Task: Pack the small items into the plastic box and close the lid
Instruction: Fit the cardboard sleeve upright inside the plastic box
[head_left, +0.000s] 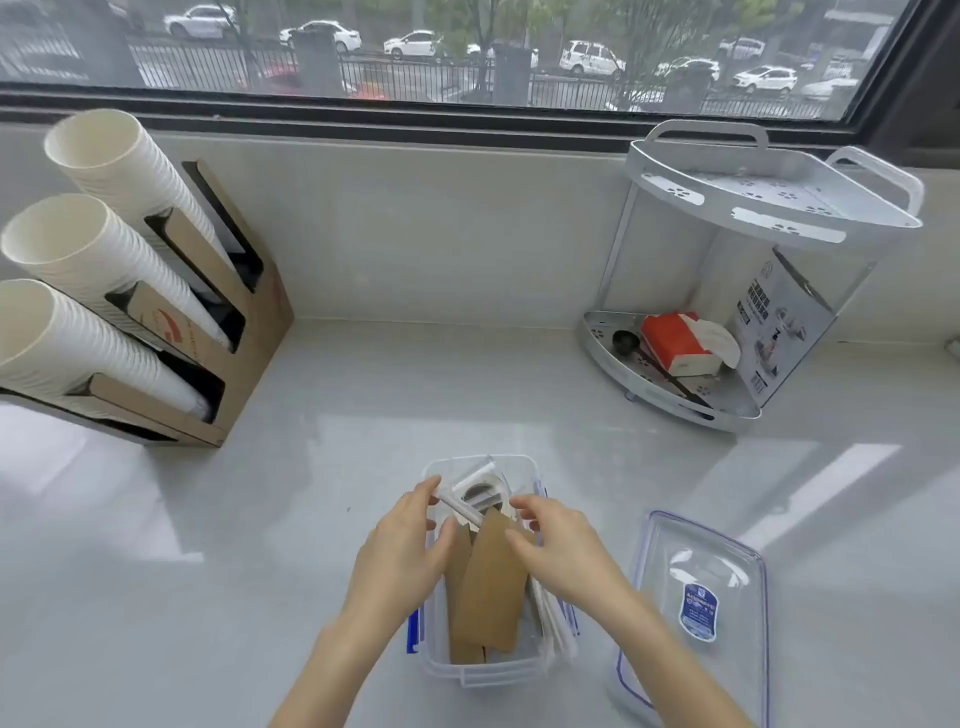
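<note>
A clear plastic box (483, 673) stands open on the counter in front of me. Inside it are brown paper sleeves (491, 587), white wrapped straws (553, 621) along the right wall and small white parts (480, 480) at the far end. My left hand (405, 545) reaches into the box from the left, fingers pinched on a white wrapped stick (462, 506). My right hand (558, 543) hovers over the box's right side, fingers curled and touching the brown sleeves. The clear lid (698, 597), with a blue label, lies flat to the right of the box.
A cardboard holder (244, 364) with three stacks of white paper cups stands at the left. A white two-tier corner rack (753, 218) at the back right holds a red tissue pack, a black scoop and a printed box. A window runs along the back.
</note>
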